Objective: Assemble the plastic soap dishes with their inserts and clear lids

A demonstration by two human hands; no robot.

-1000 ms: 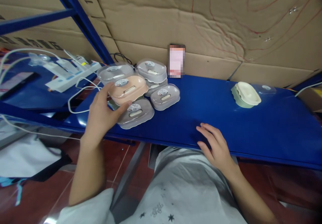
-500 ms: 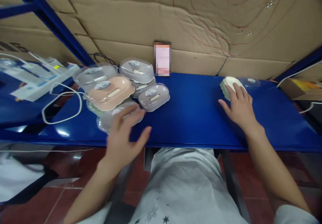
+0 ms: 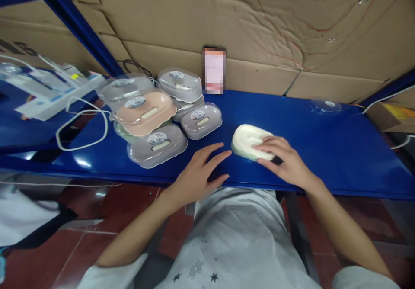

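Note:
My right hand (image 3: 289, 162) has its thumb and fingers around the right end of a cream and pale green soap dish (image 3: 248, 138). The dish is low over the blue table, close to its front edge, and slightly blurred. To the left of it is my left hand (image 3: 201, 173), open with fingers spread and nothing in it, its fingertips just short of the dish. Beyond that hand lie several soap dishes with clear lids, among them a pink one (image 3: 139, 116), a grey one (image 3: 168, 155) in front and a smaller grey one (image 3: 207, 129) to the right.
A clear lid (image 3: 319, 107) lies at the back right of the blue table (image 3: 350, 150). Against the cardboard (image 3: 259, 75) leans a phone (image 3: 214, 70) with a blurred screen. White power strips (image 3: 42, 107) and a looped cable (image 3: 81, 149) are at the left.
My right hand has brought the cream and green dish from the back right to the middle front. My left hand has moved right, away from the lidded dishes.

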